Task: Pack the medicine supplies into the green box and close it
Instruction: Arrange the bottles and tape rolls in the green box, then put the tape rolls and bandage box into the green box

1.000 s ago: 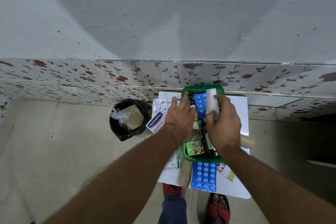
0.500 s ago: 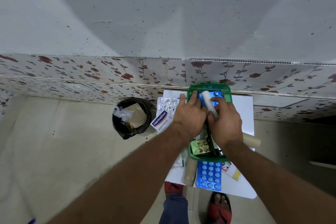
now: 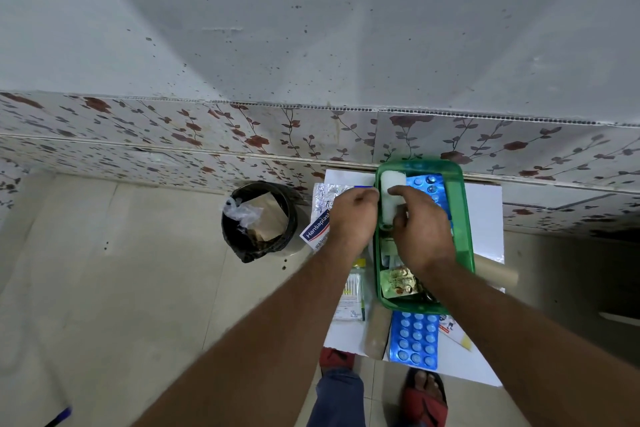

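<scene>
The green box [image 3: 462,218] sits open on a small white table [image 3: 485,218]. A white gauze roll [image 3: 391,198] lies along the box's left inner wall, and my right hand [image 3: 420,229] grips it from the right. A blue blister pack [image 3: 427,184] lies at the box's far end, a gold foil strip [image 3: 398,282] at its near end. My left hand [image 3: 353,218] hovers just left of the box with curled fingers; whether it holds anything is unclear. Another blue blister pack [image 3: 414,340] and a beige roll [image 3: 375,333] lie on the table in front of the box.
A black bin [image 3: 258,222] with paper in it stands on the floor left of the table. A Hansaplast packet [image 3: 315,232], a silver foil strip [image 3: 323,196], a cotton-swab packet [image 3: 351,291], a second beige roll [image 3: 495,270] and a leaflet [image 3: 453,331] lie around the box. The wall is right behind.
My right hand has carried the gauze roll from the box's middle to its left inner wall. My left hand has drawn back leftwards, off the box's contents.
</scene>
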